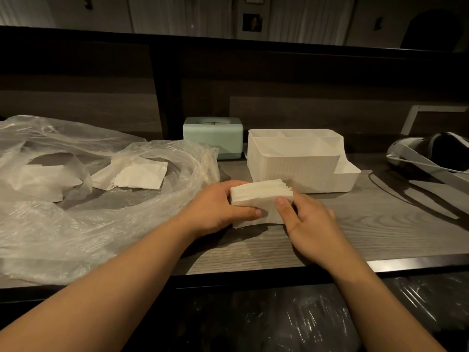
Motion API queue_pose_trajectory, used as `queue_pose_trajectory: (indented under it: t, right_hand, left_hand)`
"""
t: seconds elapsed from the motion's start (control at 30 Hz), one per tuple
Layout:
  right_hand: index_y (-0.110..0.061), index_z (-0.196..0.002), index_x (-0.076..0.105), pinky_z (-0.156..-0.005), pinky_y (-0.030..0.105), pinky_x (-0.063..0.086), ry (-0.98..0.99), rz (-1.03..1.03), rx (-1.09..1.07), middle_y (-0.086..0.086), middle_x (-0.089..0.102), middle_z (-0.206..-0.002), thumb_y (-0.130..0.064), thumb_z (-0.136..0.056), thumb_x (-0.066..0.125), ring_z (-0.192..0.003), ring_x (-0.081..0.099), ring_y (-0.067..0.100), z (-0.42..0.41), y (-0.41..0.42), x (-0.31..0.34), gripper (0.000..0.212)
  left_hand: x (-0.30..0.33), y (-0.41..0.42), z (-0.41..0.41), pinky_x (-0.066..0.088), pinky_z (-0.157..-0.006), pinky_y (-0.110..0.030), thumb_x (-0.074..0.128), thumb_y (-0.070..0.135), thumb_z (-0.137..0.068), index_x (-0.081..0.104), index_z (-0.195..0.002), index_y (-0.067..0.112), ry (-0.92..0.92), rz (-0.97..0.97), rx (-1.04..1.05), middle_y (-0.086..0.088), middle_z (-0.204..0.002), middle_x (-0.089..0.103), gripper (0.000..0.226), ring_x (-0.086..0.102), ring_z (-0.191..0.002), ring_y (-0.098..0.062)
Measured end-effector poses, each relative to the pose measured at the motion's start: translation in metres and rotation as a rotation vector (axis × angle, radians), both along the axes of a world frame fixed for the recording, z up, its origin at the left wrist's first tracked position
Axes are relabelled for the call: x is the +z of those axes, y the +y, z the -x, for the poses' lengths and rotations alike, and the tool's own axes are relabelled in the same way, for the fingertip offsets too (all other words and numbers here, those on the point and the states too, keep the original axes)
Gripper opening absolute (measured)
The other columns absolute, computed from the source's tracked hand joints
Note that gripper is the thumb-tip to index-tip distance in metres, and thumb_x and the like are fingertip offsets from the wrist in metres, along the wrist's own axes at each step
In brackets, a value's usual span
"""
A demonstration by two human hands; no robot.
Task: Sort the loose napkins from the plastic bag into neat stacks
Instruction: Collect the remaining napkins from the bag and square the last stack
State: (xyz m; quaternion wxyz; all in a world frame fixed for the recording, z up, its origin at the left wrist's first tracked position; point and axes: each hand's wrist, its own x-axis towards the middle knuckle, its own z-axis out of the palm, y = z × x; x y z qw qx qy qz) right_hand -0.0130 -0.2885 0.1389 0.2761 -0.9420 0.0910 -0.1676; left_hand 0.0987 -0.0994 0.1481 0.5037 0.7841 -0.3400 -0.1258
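Observation:
A thick stack of white napkins [258, 196] stands on the wooden table [355, 224] in front of the white organizer. My left hand [218, 207] grips the stack's left side, thumb along its front. My right hand [307, 222] holds the right side, thumb pressed on the front face. To the left lies the crumpled clear plastic bag [76, 224] with several loose napkins [139, 175] inside it; more napkins [43, 179] show through the plastic at far left.
A white compartment organizer [299, 168] stands just behind the stack. A mint-green tissue box [213, 138] sits at the back beside it. A headset with straps [431, 153] lies at far right. The table's front edge [279, 273] runs below my wrists.

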Motion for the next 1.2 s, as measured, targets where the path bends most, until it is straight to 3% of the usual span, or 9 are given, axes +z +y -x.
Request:
queue_pose_trajectory:
  t: [0.27,0.37,0.43,0.47,0.57,0.7,0.9,1.1,1.2]
  right_hand:
    - [-0.039,-0.151,0.036,-0.105,0.035,0.022,0.069,0.021,0.037,-0.012,0.058,-0.13,-0.046,-0.106,0.031,-0.126,0.046,0.013,-0.002,0.002,0.001,0.045]
    - [-0.047,-0.155,0.024,-0.119,0.047,0.028,0.026,-0.152,0.032,-0.014,0.052,-0.144,-0.057,-0.095,0.053,-0.138,0.042,0.017,-0.002,-0.002,-0.001,0.067]
    - [-0.051,-0.155,0.019,-0.117,0.051,0.037,0.038,-0.261,0.034,-0.017,0.046,-0.149,-0.057,-0.085,0.07,-0.141,0.039,0.019,-0.001,-0.003,0.0,0.087]
    - [-0.05,-0.154,0.023,-0.114,0.044,0.043,0.042,-0.309,0.051,-0.02,0.047,-0.146,-0.051,-0.084,0.076,-0.138,0.041,0.015,0.0,-0.004,0.001,0.087]
    - [-0.047,-0.128,0.051,-0.083,0.01,0.049,0.026,-0.409,0.132,-0.026,0.059,-0.121,-0.026,-0.088,0.078,-0.119,0.055,0.001,0.004,-0.006,0.005,0.053]
    - [-0.041,-0.113,0.058,-0.08,0.014,0.048,0.005,-0.444,0.15,-0.018,0.064,-0.112,-0.019,-0.089,0.076,-0.108,0.059,0.002,0.005,-0.006,0.006,0.037]
    - [-0.036,-0.111,0.063,-0.08,0.02,0.057,-0.036,-0.556,0.176,-0.011,0.067,-0.107,-0.018,-0.088,0.077,-0.101,0.064,0.006,0.006,-0.006,0.006,0.032]
    - [-0.032,-0.115,0.064,-0.074,0.012,0.054,-0.084,-0.572,0.172,-0.012,0.069,-0.105,-0.012,-0.088,0.077,-0.099,0.066,0.001,0.005,-0.005,0.004,0.036]
    - [-0.037,-0.136,0.054,-0.084,0.014,0.052,-0.124,-0.481,0.122,-0.017,0.059,-0.13,-0.024,-0.091,0.075,-0.119,0.057,0.004,0.007,-0.004,0.004,0.052]
  left_hand:
    - [-0.003,-0.002,-0.001,0.056,-0.099,-0.045,0.091,0.031,-0.077,0.074,-0.115,0.032,-0.008,0.033,0.022,0.012,-0.102,0.078,0.042,0.072,-0.098,-0.008]
    - [-0.003,-0.001,-0.002,0.055,-0.1,-0.049,0.09,0.031,-0.078,0.075,-0.116,0.031,-0.012,0.037,-0.006,0.009,-0.105,0.078,0.042,0.072,-0.101,-0.012]
    - [-0.004,0.001,-0.003,0.054,-0.101,-0.051,0.09,0.031,-0.077,0.075,-0.117,0.032,-0.015,0.029,-0.045,0.007,-0.109,0.077,0.042,0.071,-0.106,-0.015]
    - [-0.004,0.001,-0.003,0.055,-0.101,-0.049,0.09,0.031,-0.077,0.074,-0.118,0.033,-0.01,0.021,-0.06,0.007,-0.11,0.077,0.044,0.071,-0.107,-0.014]
    - [-0.002,0.002,-0.004,0.056,-0.099,-0.037,0.093,0.039,-0.071,0.064,-0.131,0.04,-0.044,-0.025,-0.042,0.014,-0.119,0.071,0.066,0.066,-0.111,-0.004]
    - [0.001,0.0,-0.001,0.049,-0.093,-0.012,0.093,0.044,-0.067,0.05,-0.147,0.039,-0.067,-0.082,0.0,0.022,-0.122,0.066,0.09,0.062,-0.107,0.009]
    - [-0.002,0.002,-0.001,0.053,-0.102,-0.053,0.087,0.041,-0.076,0.077,-0.115,0.032,0.001,-0.025,-0.084,0.005,-0.107,0.078,0.041,0.072,-0.105,-0.019]
    - [0.001,0.001,0.003,0.053,-0.1,-0.052,0.084,0.041,-0.077,0.075,-0.116,0.033,0.016,-0.01,-0.088,0.003,-0.105,0.078,0.041,0.072,-0.102,-0.023]
    - [0.0,0.0,0.002,0.053,-0.103,-0.05,0.084,0.042,-0.075,0.074,-0.118,0.031,0.042,-0.007,-0.111,0.004,-0.108,0.078,0.045,0.072,-0.104,-0.018]
